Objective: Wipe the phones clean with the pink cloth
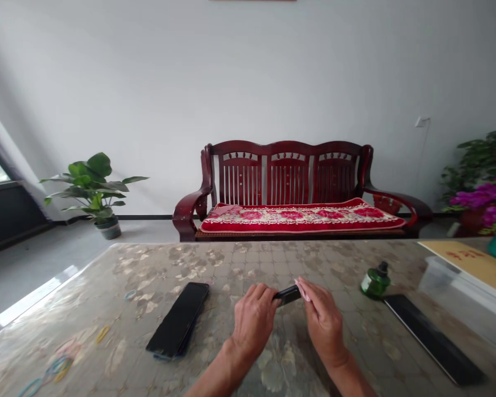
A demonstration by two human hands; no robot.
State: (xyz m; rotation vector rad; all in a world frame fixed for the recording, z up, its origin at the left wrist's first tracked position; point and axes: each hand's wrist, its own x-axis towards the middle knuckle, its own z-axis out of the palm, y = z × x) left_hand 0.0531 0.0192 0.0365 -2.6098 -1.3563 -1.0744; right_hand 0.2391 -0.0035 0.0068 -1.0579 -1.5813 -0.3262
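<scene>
Between my hands, just above the table, is a slim black rectangular object (pixel 288 295), seen nearly edge-on; it looks like a phone, but most of it is hidden. My left hand (pixel 254 315) is closed round its left end. My right hand (pixel 323 320) is closed at the other end, pressing a small pinkish-white wipe (pixel 302 289) against it. To the left lies a dark smartphone (pixel 179 320) on what looks like a blue case. On the right, a green bottle (pixel 375 281) with a black top stands beside a long black phone-like slab (pixel 434 337).
A patterned cover lies over the table (pixel 281 364). Coloured bands (pixel 55 370) and a yellow band (pixel 103 333) lie at left. A tan board (pixel 475 262) and flowers (pixel 490 201) are at right. Behind stand a wooden bench (pixel 287 179) and a potted plant (pixel 97 190).
</scene>
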